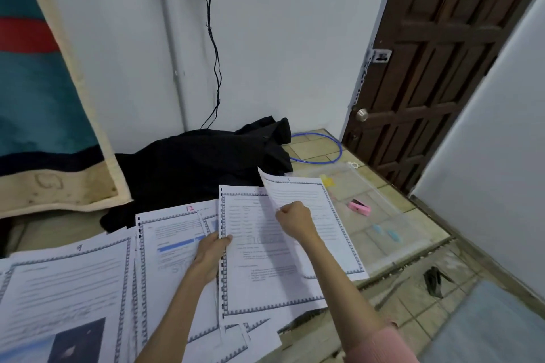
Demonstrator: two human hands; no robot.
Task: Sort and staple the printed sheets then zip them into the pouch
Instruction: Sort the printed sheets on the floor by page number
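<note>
Printed sheets with patterned borders lie spread over the tiled floor. My left hand grips the left edge of a sheet stack in the middle. My right hand is closed on a single sheet and lifts it off the stack toward the right. A sheet marked 12 and a sheet marked 9 lie to the left. A clear zip pouch lies on the floor to the right. A pink stapler rests on or in it.
A black garment is heaped behind the sheets against the white wall. A blue hoop lies near a dark wooden door. A hanging blanket fills the left. A small black object lies on the floor at right.
</note>
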